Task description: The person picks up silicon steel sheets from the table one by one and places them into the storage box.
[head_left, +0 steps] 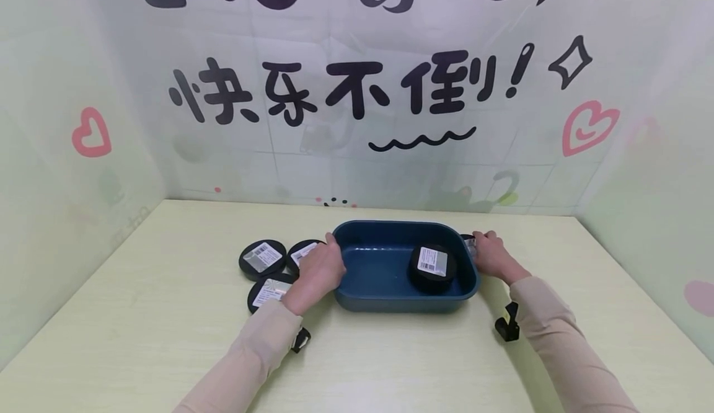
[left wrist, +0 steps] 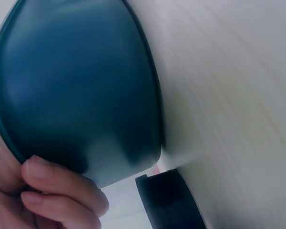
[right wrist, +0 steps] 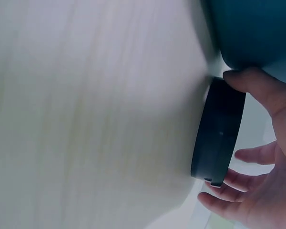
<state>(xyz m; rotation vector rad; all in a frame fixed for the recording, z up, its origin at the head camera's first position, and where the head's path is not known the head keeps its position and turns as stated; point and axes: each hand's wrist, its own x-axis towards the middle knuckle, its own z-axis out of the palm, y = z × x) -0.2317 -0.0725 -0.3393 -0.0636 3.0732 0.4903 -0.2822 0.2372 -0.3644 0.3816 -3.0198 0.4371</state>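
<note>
A dark blue tray (head_left: 357, 298) sits mid-table with one black round tin (head_left: 432, 268) inside, label up. My left hand (head_left: 320, 267) grips the tray's left end; in the left wrist view its fingers (left wrist: 62, 188) curl against the tray's outer wall (left wrist: 81, 86), with a black tin (left wrist: 169, 200) just beyond. My right hand (head_left: 484, 248) is at the tray's right end and holds another black tin (head_left: 470, 245). The right wrist view shows that tin (right wrist: 219, 133) edge-on, thumb (right wrist: 257, 88) on one side and fingers on the other, beside the tray (right wrist: 257, 28).
Three more black labelled tins (head_left: 262, 258) (head_left: 304, 252) (head_left: 271, 290) lie flat left of the tray, partly behind my left hand. The pale wooden table (head_left: 446, 363) is enclosed by printed backdrop walls at the back and both sides.
</note>
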